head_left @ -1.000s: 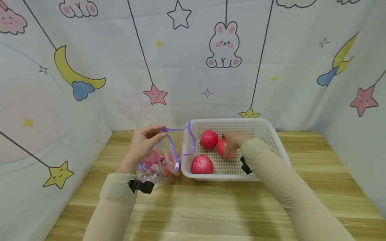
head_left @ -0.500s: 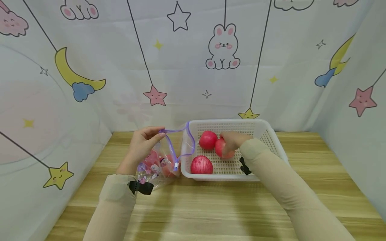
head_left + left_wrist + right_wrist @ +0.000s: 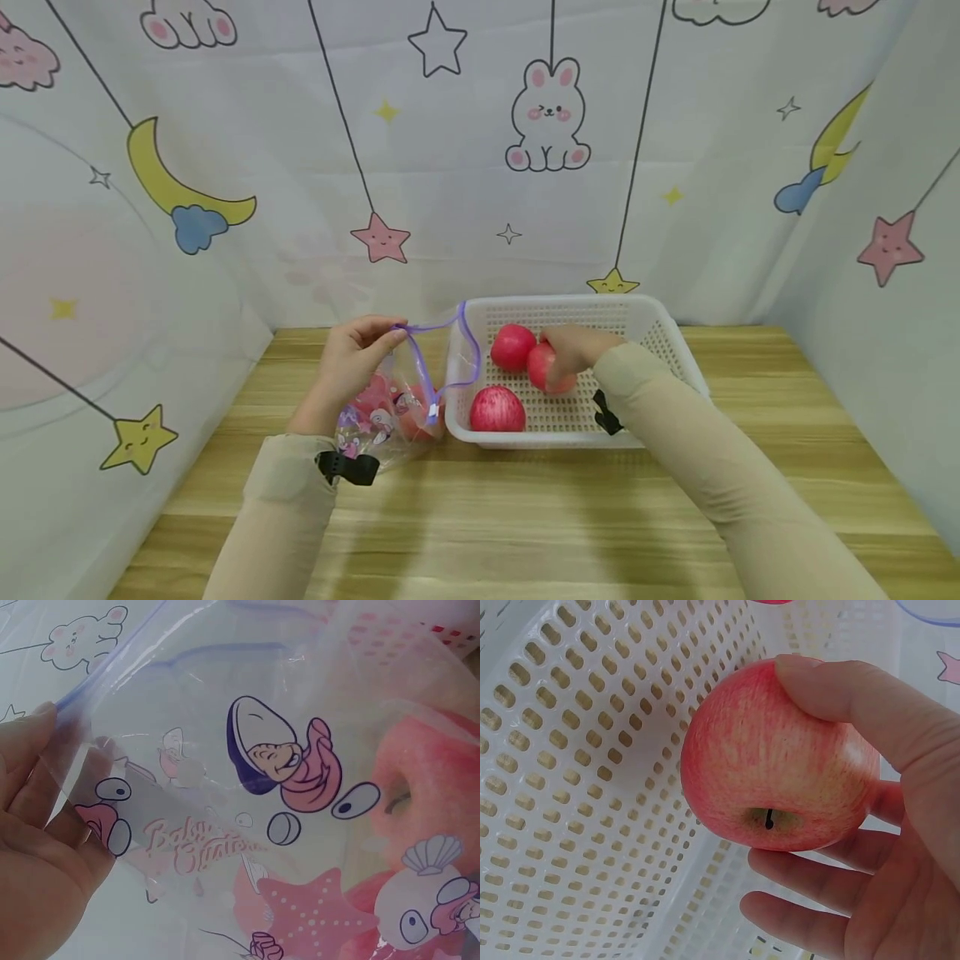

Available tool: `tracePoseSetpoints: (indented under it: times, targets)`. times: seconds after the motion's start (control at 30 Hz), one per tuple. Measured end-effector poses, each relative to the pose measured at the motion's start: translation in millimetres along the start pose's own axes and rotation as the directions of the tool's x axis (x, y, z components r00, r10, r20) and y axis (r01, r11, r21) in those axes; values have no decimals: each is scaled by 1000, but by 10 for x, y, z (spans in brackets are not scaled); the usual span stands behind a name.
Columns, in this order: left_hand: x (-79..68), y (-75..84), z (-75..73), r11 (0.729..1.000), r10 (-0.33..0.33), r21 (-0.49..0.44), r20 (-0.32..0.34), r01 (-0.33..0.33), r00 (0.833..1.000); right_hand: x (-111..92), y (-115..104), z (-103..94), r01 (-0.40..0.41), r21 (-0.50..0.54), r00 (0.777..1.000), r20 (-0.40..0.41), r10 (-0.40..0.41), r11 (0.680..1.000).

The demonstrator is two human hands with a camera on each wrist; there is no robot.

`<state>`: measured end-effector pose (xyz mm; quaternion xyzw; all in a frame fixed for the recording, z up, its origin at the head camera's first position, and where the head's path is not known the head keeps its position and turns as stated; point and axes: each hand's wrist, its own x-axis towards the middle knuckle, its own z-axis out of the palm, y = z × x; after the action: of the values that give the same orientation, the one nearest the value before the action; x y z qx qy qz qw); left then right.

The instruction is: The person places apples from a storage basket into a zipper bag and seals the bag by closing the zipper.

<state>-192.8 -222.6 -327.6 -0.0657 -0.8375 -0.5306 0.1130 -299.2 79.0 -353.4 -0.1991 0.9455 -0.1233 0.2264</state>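
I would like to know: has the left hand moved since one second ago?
No. In the head view, the left hand keeps its place below the printed pink star; both drift slightly left together, suggesting the view itself shifted.

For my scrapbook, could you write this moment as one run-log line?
left hand: pinches clear bag at edge | right hand: grips apple inside white basket | basket: two other apples | bag: red fruit showing through

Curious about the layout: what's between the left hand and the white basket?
The head view shows the clear zip bag there, pinched at its purple edge by the left hand.
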Motion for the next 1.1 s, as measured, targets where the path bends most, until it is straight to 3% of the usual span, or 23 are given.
tracePoseSetpoints:
  times: [1.1]
  targets:
    - [-21, 7, 19, 1000, -7, 4, -23, 7, 1000, -99, -58, -31, 65, 31, 998, -1, -65, 997]
